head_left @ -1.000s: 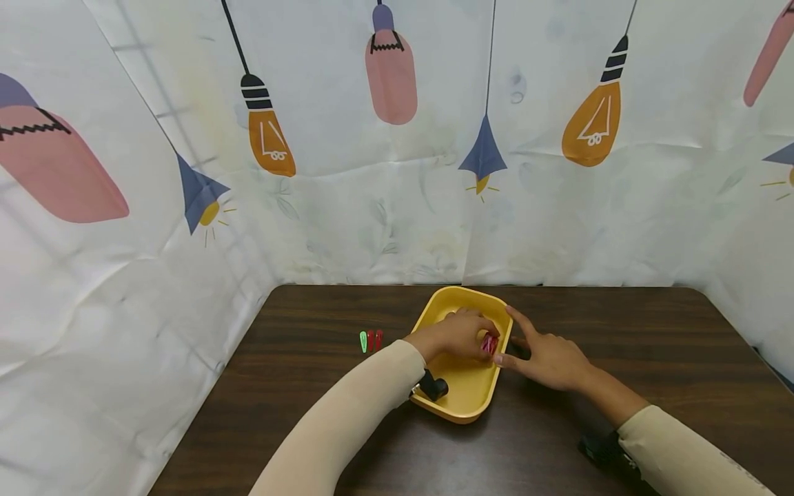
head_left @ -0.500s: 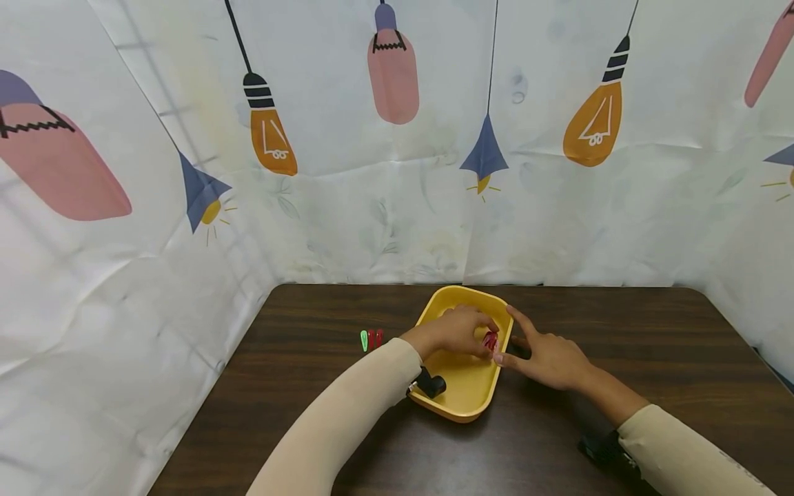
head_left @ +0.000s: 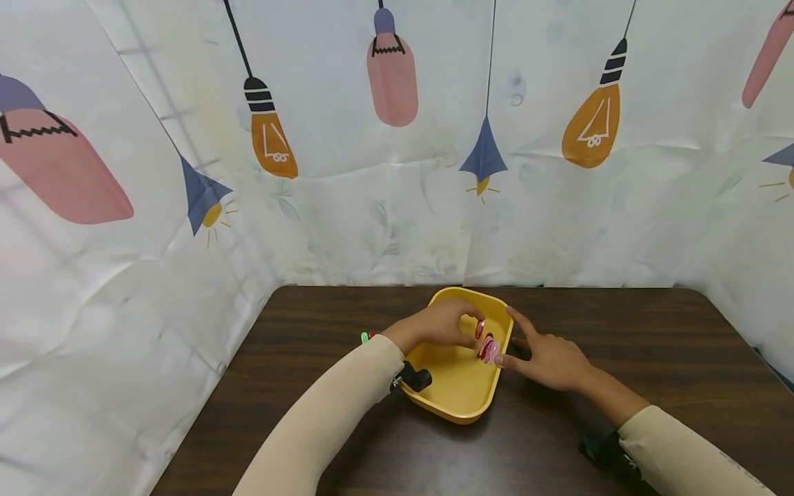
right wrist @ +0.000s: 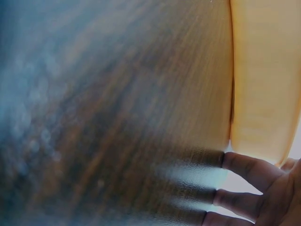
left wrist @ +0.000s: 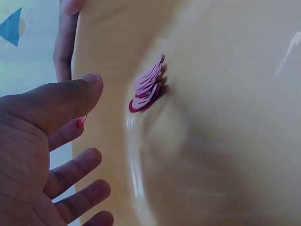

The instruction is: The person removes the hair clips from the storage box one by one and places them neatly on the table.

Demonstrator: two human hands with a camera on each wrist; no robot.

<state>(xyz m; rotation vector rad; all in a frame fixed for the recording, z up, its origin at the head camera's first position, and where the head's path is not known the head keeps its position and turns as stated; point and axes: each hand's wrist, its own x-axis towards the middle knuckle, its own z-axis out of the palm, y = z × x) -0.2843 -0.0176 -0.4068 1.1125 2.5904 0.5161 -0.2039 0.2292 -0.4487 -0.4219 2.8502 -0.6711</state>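
Note:
My left hand (head_left: 439, 322) is over the yellow tray (head_left: 455, 393), pinching a small red hair clip (head_left: 480, 329) between thumb and index finger. In the left wrist view, only a bit of this red clip (left wrist: 82, 121) shows behind the thumb; the other fingers are spread. Against the tray's right inner wall leans a bunch of pink and red hair clips (head_left: 489, 350), just apart from the left fingertips. My right hand (head_left: 548, 359) is spread along the tray's right side, index finger and thumb at the rim. Its lower fingers rest on the tabletop in the right wrist view.
A green hair clip (head_left: 364, 338) and a red one (head_left: 373, 334) lie left of the tray, partly hidden by the left forearm. The dark wooden table (head_left: 620, 324) ends at a printed curtain (head_left: 397, 220).
My left hand has drawn back leftward from the bunch with one red clip between its fingers, so more of the bunch shows. The right hand and tray have stayed put.

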